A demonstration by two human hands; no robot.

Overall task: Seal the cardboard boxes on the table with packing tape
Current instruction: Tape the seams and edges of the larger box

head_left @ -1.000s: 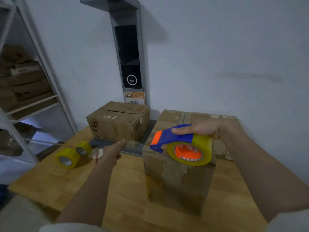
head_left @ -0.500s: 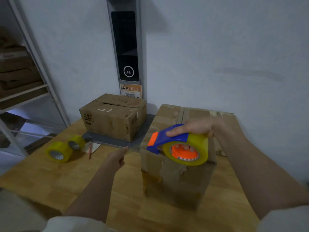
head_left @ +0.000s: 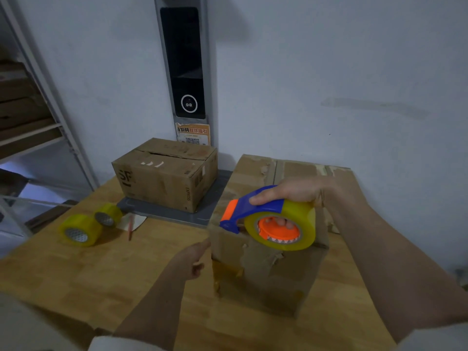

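A worn cardboard box (head_left: 266,274) stands at the near right of the wooden table (head_left: 101,274). My right hand (head_left: 296,193) grips the blue and orange tape dispenser (head_left: 253,206) with its yellow roll, resting on the box's front top edge. My left hand (head_left: 192,259) is at the box's top front left corner, fingertips pinched together where the tape's free end runs; the clear tape itself is hard to see. A second, smaller cardboard box (head_left: 162,178) marked SF sits further back left, its top flaps closed.
Two spare yellow tape rolls (head_left: 78,230) (head_left: 109,215) lie at the left of the table beside a red pen (head_left: 130,230). A grey base plate (head_left: 202,214) lies under the far box. A scanner column (head_left: 187,72) rises behind. Metal shelving (head_left: 30,133) stands left.
My left hand has moved right and down, from out in front of the dispenser to the box's front left corner. The dispenser has stayed at the box's front top edge.
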